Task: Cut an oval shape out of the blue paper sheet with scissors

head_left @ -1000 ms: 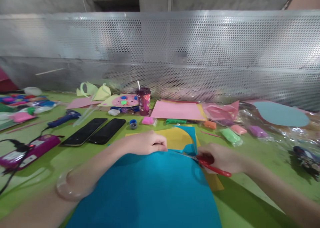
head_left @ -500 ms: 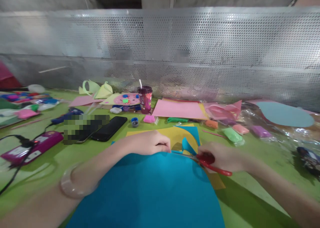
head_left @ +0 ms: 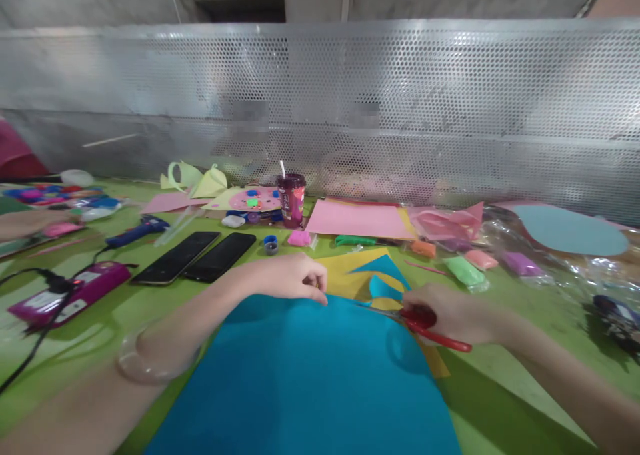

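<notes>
The left hand (head_left: 295, 276), its pinch too unclear to tell, had just shifted away from the scissors (head_left: 419, 318) along the far edge of the blue sheet (head_left: 310, 375) in front, apparently baring more edge for cutting, while the right hand (head_left: 450, 312) gripped their handles (head_left: 450, 342).

A craft workspace is suggested by scissors (head_left: 413, 320), pink paper (head_left: 355, 218), a glue gun (head_left: 137, 232) and small bright packets (head_left: 465, 272), all seen at a green table (head_left: 540, 308).

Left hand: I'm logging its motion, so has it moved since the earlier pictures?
Yes: the left hand has shifted slightly left, judged against the purple cup.
</notes>
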A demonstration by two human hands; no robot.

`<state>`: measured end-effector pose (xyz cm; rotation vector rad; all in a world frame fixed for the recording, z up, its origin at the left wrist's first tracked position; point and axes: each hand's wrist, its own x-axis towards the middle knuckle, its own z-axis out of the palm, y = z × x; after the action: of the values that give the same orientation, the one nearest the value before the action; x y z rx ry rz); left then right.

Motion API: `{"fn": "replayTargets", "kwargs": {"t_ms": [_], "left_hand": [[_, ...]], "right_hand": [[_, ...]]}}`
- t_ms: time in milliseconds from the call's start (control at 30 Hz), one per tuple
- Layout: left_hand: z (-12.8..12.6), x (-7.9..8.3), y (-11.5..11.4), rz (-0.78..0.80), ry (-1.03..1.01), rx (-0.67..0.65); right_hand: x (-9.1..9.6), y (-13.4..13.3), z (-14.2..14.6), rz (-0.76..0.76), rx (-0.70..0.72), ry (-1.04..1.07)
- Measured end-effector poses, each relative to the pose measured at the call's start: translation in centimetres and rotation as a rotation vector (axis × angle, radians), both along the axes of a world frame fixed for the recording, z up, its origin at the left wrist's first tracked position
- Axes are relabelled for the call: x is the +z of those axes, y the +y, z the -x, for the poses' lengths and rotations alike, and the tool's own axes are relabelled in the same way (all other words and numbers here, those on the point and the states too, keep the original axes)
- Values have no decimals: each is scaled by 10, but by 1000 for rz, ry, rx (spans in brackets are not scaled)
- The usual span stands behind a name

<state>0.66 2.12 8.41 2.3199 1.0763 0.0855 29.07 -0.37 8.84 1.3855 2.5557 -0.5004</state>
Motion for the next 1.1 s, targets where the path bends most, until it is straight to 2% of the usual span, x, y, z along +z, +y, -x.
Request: {"fn": "replayTargets", "kwargs": {"t_ms": [233,567,700,833,933,1100], "left_hand": [[-4,0,-2,-75,-47,-68],[-6,4,-5,-90,-65,-78],[-9,4,-7,-88,-81,-94],[-4,5,-6,-105,-19,-36],[5,7,-2,-114,55,13],[10,7,5,-164,36,-81]], "right_hand": [[4,0,8,10,36,2],[6,-1,9,47,24,-5],[4,1,14,11,49,-22],[1,2,9,-9,39,-30],[2,3,4,34,12,-43],[10,1,8,77,-27,-44]]}}
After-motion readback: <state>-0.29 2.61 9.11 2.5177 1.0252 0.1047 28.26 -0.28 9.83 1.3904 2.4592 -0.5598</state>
